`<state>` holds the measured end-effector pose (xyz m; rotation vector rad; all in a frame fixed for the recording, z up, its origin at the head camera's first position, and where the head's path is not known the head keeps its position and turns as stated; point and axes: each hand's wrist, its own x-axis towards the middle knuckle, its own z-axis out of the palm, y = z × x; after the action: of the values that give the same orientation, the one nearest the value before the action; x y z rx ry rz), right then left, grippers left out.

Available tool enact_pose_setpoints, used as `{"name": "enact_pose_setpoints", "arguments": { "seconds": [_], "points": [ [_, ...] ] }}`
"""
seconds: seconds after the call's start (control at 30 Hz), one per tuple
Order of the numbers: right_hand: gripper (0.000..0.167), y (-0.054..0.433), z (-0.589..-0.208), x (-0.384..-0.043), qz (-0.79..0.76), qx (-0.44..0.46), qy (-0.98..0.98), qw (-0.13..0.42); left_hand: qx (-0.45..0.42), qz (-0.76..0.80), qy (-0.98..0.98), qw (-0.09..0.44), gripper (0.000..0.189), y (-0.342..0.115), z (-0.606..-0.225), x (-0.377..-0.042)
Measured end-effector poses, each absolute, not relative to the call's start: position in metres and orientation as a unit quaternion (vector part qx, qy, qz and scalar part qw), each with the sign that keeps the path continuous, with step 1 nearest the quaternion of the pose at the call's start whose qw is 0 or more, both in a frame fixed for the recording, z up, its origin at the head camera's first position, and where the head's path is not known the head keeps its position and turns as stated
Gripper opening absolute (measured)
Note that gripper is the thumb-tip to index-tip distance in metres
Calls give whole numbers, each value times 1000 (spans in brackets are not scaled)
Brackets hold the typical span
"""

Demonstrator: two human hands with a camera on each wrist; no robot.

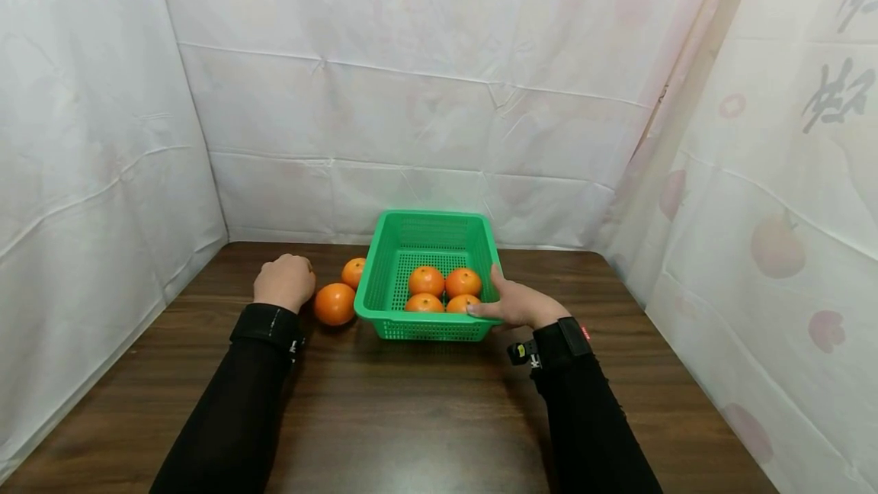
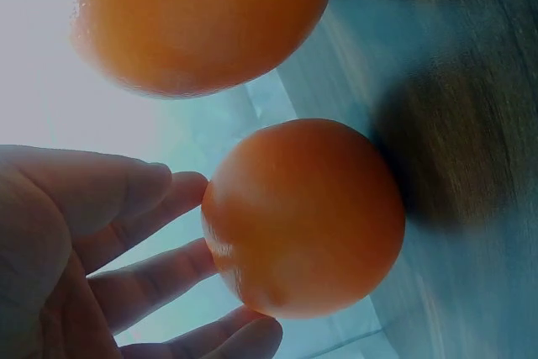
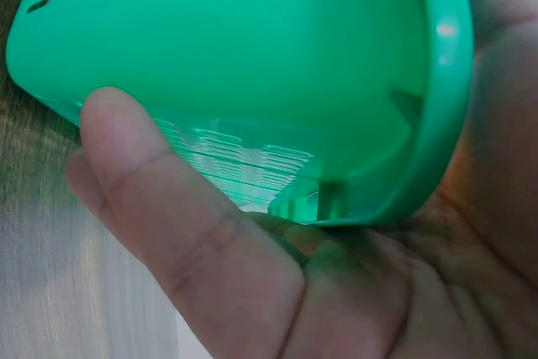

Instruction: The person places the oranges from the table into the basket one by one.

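Note:
My left hand (image 1: 284, 282) is over the left side of the table, beside two oranges (image 1: 334, 304) standing next to the basket. In the left wrist view its spread fingers (image 2: 151, 282) reach to the edge of another orange (image 2: 303, 216), their tips partly hidden by it. The thumb is apart from that fruit, which the hand hides in the head view; I cannot tell if it is lifted. My right hand (image 1: 517, 302) grips the green plastic basket (image 1: 430, 330) at its near right corner, thumb over the rim, fingers outside the wall. Several oranges (image 1: 426, 281) sit inside the basket.
A dark wooden table (image 1: 405, 418) carries everything. White cloth (image 1: 398, 113) hangs behind it and along both sides. The basket stands close to the back cloth.

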<state>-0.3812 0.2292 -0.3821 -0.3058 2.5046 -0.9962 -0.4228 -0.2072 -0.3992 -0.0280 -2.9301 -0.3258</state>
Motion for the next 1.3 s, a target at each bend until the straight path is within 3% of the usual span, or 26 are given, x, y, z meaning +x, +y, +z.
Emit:
{"name": "enact_pose_setpoints", "arguments": {
  "seconds": [0.6,0.87,1.3],
  "points": [
    [117,229,-384,-385,-359,-115,902,211,-1,-102,-991,88,29,-210,-401,-423],
    [117,228,-385,-385,-357,-112,902,214,-13,-115,-991,65,39,-211,-400,-424],
    [120,229,-387,-387,-348,-115,907,208,0,-107,-993,44,39,-210,-399,-419]
  ]
}}
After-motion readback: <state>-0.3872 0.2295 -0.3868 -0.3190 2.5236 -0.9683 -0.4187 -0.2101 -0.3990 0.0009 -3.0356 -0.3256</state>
